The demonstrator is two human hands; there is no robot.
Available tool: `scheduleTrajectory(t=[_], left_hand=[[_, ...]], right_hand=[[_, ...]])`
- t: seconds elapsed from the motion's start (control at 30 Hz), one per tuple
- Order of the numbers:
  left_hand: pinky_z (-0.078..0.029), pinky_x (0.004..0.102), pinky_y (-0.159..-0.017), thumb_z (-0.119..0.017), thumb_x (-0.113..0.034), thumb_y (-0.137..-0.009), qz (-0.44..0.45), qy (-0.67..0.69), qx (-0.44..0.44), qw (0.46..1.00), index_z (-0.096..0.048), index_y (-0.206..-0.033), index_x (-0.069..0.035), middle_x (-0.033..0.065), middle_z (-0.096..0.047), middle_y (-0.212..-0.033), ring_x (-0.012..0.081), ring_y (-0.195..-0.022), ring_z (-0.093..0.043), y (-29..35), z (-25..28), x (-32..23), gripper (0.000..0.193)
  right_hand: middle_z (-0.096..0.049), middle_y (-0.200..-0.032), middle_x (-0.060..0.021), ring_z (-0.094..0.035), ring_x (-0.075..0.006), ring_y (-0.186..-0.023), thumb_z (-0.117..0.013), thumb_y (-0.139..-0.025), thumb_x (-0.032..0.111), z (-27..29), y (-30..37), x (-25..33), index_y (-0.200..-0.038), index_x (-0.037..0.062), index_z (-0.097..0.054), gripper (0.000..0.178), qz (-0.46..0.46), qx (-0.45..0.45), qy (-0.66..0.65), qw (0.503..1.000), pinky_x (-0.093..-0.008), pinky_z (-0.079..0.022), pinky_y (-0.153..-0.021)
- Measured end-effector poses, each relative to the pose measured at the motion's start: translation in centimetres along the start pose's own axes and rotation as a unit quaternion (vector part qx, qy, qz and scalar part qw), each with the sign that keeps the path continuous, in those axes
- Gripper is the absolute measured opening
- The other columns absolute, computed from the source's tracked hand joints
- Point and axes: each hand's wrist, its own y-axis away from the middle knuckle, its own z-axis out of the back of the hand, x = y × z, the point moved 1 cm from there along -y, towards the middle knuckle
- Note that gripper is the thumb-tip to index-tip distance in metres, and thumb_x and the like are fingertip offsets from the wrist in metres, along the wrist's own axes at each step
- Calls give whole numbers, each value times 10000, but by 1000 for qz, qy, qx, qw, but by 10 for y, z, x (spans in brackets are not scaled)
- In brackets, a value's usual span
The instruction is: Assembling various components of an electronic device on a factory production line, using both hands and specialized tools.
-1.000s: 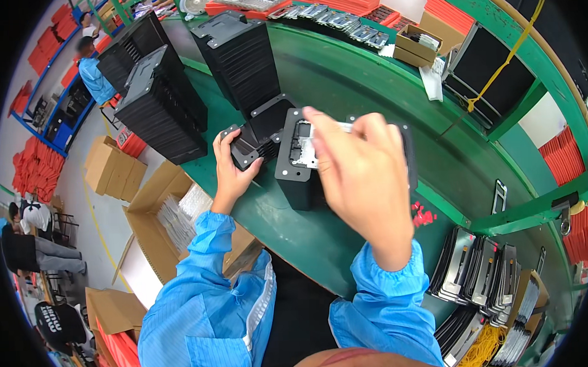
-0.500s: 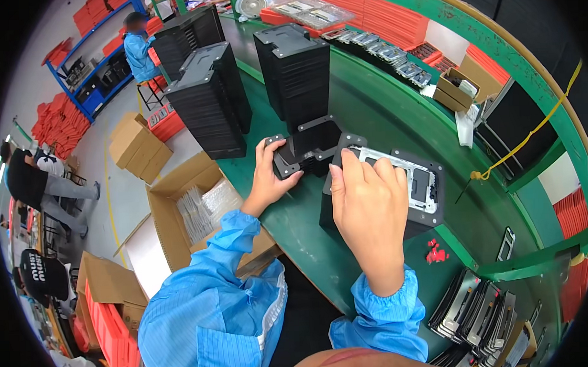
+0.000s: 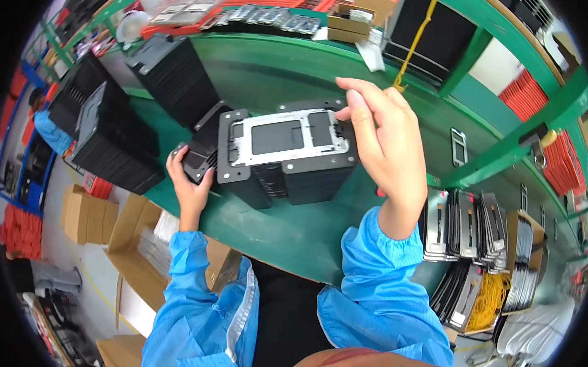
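Left hand (image 3: pixel 191 195), fingers curled, clasps a black tray (image 3: pixel 198 159).

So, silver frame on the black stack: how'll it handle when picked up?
Probably stiff: the silver frame has a metallic look. Likely light for its size, since two large dark windows fill most of it. It might bend if pinched carelessly, as its rails look narrow.

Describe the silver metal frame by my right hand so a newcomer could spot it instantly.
Find the green workbench, then the black tray stack on it, nearest your bare right hand. On top lies a flat, rectangular silver metal frame with two dark rectangular windows, the left one bigger. The tall black stacks to the left carry no silver frame.
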Motion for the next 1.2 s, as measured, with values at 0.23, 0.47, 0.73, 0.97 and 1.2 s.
scheduleTrajectory(t=[0.23,0.47,0.73,0.97,1.2], left_hand=[[-359,425,-1191,-847,-177,-756,23,19,8,1000,-524,-1433,-82,178,-469,-1464,377,-1404,-463,2,-5,-8,756],[-343,424,-1207,-834,-145,-772,30,26,16,999,-515,-1446,-74,173,-473,-1469,368,-1419,-454,3,0,-8,748],[-417,425,-1142,-856,-147,-785,34,45,-14,998,-478,-1471,-75,190,-449,-1482,354,-1361,-510,6,6,-18,785],[-499,294,-916,-678,-8,-974,189,284,-83,936,-472,-1421,-36,83,-584,-1230,148,-1107,-595,93,-8,-61,493],[-446,207,-615,-723,3,-940,14,369,315,875,-669,-1070,-37,-1,-663,-880,46,-748,-602,127,-1,-147,146]], right_hand=[[-733,-775,-111,-544,-267,-721,-631,-1034,205,-4,5,4,-1151,44,-751,232,1,64,51,997,-386,-472,-711],[-654,-683,-135,-558,-320,-683,-681,-991,210,-24,18,45,-1098,56,-774,209,-7,10,208,978,-426,-465,-707],[-717,-854,-129,-616,-286,-777,-698,-973,158,3,22,34,-1201,48,-757,260,59,-7,121,991,-391,-493,-759],[-747,-1107,-188,-685,-372,-1015,-704,-973,173,68,87,-4,-1206,16,-731,282,-123,-50,203,970,-438,-537,-902],[-722,-1198,-244,-684,-430,-1122,-655,-983,112,58,250,-90,-1301,-13,-679,343,-228,40,400,887,-488,-542,-971]])
